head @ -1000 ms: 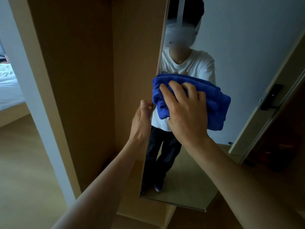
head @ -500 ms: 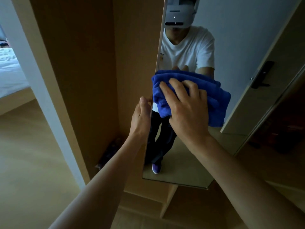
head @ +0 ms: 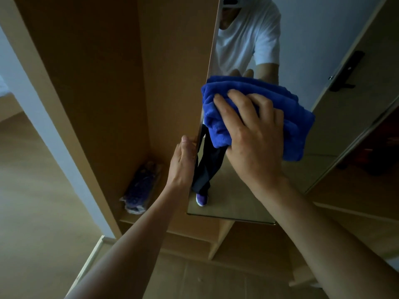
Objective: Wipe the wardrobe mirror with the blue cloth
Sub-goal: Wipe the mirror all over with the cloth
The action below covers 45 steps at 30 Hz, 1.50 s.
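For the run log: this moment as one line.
phase: wiping | right hand: presses blue cloth on mirror | left hand: grips mirror edge

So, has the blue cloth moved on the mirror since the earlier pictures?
Yes. The blue cloth has gone downward: the gap to the bottom edge of the mirror is smaller now.
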### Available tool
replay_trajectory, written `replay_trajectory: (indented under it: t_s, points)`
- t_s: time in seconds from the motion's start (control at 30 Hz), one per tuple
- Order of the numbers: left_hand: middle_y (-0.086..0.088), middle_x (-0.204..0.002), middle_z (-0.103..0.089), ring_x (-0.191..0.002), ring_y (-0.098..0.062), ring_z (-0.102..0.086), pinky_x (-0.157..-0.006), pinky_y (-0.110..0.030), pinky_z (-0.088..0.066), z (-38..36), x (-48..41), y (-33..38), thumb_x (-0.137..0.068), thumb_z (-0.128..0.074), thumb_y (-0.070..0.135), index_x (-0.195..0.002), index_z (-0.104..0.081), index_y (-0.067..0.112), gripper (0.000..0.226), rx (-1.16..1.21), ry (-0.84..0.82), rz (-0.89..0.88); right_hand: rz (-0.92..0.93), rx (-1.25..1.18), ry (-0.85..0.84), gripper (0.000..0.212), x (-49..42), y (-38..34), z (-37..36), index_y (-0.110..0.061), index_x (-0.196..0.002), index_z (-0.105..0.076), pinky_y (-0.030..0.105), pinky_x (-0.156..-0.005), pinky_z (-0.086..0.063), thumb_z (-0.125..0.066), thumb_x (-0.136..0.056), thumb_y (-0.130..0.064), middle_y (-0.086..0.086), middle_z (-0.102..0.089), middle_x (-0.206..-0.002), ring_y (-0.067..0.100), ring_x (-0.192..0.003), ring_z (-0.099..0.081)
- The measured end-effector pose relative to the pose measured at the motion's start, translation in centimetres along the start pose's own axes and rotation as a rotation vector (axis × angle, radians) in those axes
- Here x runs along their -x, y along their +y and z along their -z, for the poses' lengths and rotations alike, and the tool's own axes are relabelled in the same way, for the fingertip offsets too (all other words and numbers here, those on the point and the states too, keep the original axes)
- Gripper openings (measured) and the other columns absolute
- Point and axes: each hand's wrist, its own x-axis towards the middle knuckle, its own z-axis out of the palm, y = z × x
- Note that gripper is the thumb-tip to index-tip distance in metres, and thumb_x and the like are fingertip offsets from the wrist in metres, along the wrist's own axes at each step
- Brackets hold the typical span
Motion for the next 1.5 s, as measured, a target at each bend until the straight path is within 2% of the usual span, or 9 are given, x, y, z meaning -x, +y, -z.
replay_trajectory:
  t_s: [0.1,0.23,0.53,0.93,1.03,1.1,1.23,1.3,1.5]
  points:
    - [0.008,-0.125,-0.068,-0.118,-0.007,-0.062,-0.101,-0.033,-0.047,0.2,-0.2,-1.3,-0.094,-0.021,0.078,-0.115,-0.065,0.042,0.061,0.005,-0.004,-0.011,-0.001,-0.021,-0.049,0.057,2.2,-0.8,-0.9,-0.023,-0.145,-0.050,0.044,-0.096,-0.038,-0.056,-0.088,-0.015,0.001,-0.052,-0.146,0.030,-0.126,-0.050]
    - [0.006,-0.126,-0.069,-0.122,-0.014,-0.063,-0.110,-0.049,-0.045,0.4,-0.6,-2.5,-0.090,-0.020,0.086,-0.122,-0.068,0.038,0.074,-0.001,-0.031,-0.006,-0.013,-0.042,-0.088,0.056,4.6,-2.0,-2.0,-0.022,-0.144,-0.052,0.043,-0.094,-0.039,-0.050,-0.089,-0.011,0.002,-0.053,-0.145,0.030,-0.125,-0.051]
    - [0.003,-0.124,-0.070,-0.121,-0.016,-0.064,-0.111,-0.050,-0.045,1.0,-0.6,-4.7,-0.090,-0.024,0.085,-0.115,-0.072,0.042,0.069,0.019,-0.053,0.026,-0.035,-0.080,-0.126,0.056,8.6,-3.5,-4.6,-0.021,-0.143,-0.054,0.044,-0.096,-0.041,-0.063,-0.088,-0.013,0.003,-0.054,-0.145,0.030,-0.126,-0.050]
    - [0.001,-0.126,-0.068,-0.122,-0.017,-0.062,-0.110,-0.051,-0.046,1.3,-0.4,-11.1,-0.095,-0.023,0.072,-0.115,-0.068,0.042,0.057,0.007,-0.057,-0.025,-0.098,-0.093,-0.077,0.045,14.1,-5.8,-8.7,-0.024,-0.140,-0.058,0.043,-0.096,-0.040,-0.030,-0.105,-0.025,0.001,-0.057,-0.143,0.029,-0.123,-0.052]
    - [0.000,-0.127,-0.067,-0.123,-0.018,-0.061,-0.111,-0.052,-0.045,1.1,-0.3,-12.6,-0.096,-0.025,0.069,-0.111,-0.068,0.044,0.052,0.007,-0.046,-0.033,-0.103,-0.094,-0.069,0.045,15.6,-6.4,-9.9,-0.024,-0.140,-0.058,0.043,-0.097,-0.040,-0.030,-0.105,-0.028,0.001,-0.057,-0.143,0.028,-0.123,-0.049]
    - [-0.005,-0.126,-0.068,-0.121,-0.021,-0.063,-0.110,-0.052,-0.046,1.0,-0.1,-13.2,-0.097,-0.027,0.068,-0.116,-0.068,0.032,0.057,0.043,-0.049,-0.015,-0.108,-0.091,-0.064,0.042,16.6,-6.7,-10.8,-0.025,-0.140,-0.057,0.042,-0.096,-0.040,-0.036,-0.104,-0.028,0.000,-0.057,-0.143,0.028,-0.123,-0.048]
    - [0.008,-0.110,-0.077,-0.110,-0.007,-0.069,-0.099,-0.034,-0.051,1.2,0.1,-14.2,-0.111,-0.021,0.052,-0.114,-0.067,0.033,0.050,0.084,-0.088,0.057,-0.104,-0.083,-0.080,0.041,18.3,-7.2,-11.9,-0.026,-0.142,-0.056,0.042,-0.097,-0.039,-0.051,-0.102,-0.032,0.000,-0.056,-0.144,0.028,-0.124,-0.048]
    - [0.014,-0.105,-0.077,-0.107,-0.001,-0.069,-0.094,-0.025,-0.049,1.4,0.3,-15.0,-0.112,-0.019,0.049,-0.113,-0.066,0.035,0.049,0.098,-0.099,0.074,-0.095,-0.093,-0.100,0.040,19.2,-7.4,-12.3,-0.025,-0.143,-0.055,0.042,-0.098,-0.038,-0.046,-0.104,-0.031,0.000,-0.055,-0.145,0.028,-0.126,-0.046]
    - [0.020,-0.096,-0.076,-0.098,0.004,-0.069,-0.089,-0.020,-0.050,1.7,0.1,-16.3,-0.111,-0.022,0.050,-0.109,-0.067,0.033,0.049,0.112,-0.092,0.092,-0.074,-0.099,-0.174,0.043,22.1,-8.3,-13.5,-0.025,-0.145,-0.051,0.043,-0.100,-0.037,-0.049,-0.102,-0.023,0.000,-0.052,-0.148,0.029,-0.127,-0.046]
